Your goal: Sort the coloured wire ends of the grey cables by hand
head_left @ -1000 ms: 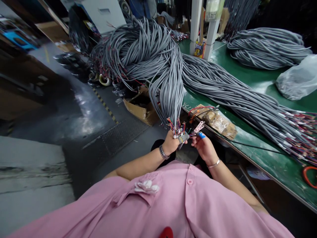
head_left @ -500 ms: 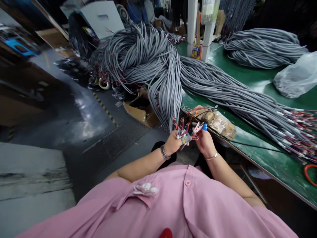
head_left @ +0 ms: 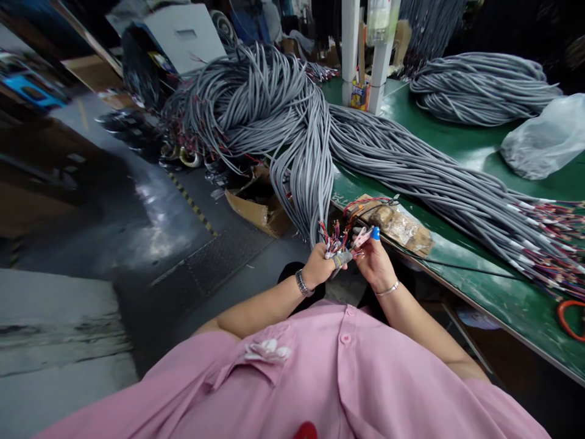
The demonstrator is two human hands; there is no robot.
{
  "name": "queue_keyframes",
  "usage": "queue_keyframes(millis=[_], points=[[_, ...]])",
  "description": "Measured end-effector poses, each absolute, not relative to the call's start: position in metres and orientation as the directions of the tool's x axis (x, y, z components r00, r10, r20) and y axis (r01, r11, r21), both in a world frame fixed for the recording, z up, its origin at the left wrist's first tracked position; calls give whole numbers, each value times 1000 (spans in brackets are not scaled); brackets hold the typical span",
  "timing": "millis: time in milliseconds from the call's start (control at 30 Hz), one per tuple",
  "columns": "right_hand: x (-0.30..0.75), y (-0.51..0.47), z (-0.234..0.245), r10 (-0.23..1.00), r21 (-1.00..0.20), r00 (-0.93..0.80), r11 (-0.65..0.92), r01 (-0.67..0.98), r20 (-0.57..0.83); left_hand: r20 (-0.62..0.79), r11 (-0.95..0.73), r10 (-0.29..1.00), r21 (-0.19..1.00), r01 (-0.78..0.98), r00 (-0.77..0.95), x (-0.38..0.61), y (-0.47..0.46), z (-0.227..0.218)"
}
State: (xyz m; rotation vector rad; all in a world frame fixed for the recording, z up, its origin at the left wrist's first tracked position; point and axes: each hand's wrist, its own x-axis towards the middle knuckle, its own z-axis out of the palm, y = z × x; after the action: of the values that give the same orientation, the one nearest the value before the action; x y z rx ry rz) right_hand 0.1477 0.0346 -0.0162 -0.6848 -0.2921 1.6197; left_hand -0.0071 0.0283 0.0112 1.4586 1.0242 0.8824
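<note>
In the head view, my left hand [head_left: 319, 268] is closed around the ends of a grey cable bundle [head_left: 315, 180] that hangs off the bench edge. Stripped red, blue and white wires [head_left: 336, 236] fan out above its fingers, and a grey and yellow covering wraps its thumb. Close beside it, my right hand [head_left: 375, 267] pinches a small pale pink, clip-like tool [head_left: 362, 236] against the wire ends. A blue cover sits on the right thumb tip. The tool's tip and the right fingers behind it are partly hidden.
The green bench [head_left: 457, 244] carries a long row of grey cables [head_left: 411, 152], a cable coil [head_left: 484, 88], a plastic bag [head_left: 546, 137] and a taped wood block [head_left: 397, 222]. Beneath the hanging cables is an open cardboard box [head_left: 256, 204]. Orange handles [head_left: 564, 320] lie far right.
The view has shifted slightly, so the bench things sit a little further left. My right hand has turned a little at the wire ends; both hands keep their hold.
</note>
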Motion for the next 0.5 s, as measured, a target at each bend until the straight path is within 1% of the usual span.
queue_keyframes(millis=[133,233,333,500], points=[[152,33,-14,960,-544,-113,-239,-804,-255,-22,-10,929,996,84,368,-11,28,9],[157,33,-15,956,-539,-138,-262,-800,-260,-13,-2,912,999,35,409,-17,30,7],[159,34,-19,966,-571,-107,-227,-789,-237,-45,44,888,999,13,458,-22,34,8],[157,37,-30,988,-628,-28,-117,-769,-149,-117,125,838,992,21,533,-21,41,17]])
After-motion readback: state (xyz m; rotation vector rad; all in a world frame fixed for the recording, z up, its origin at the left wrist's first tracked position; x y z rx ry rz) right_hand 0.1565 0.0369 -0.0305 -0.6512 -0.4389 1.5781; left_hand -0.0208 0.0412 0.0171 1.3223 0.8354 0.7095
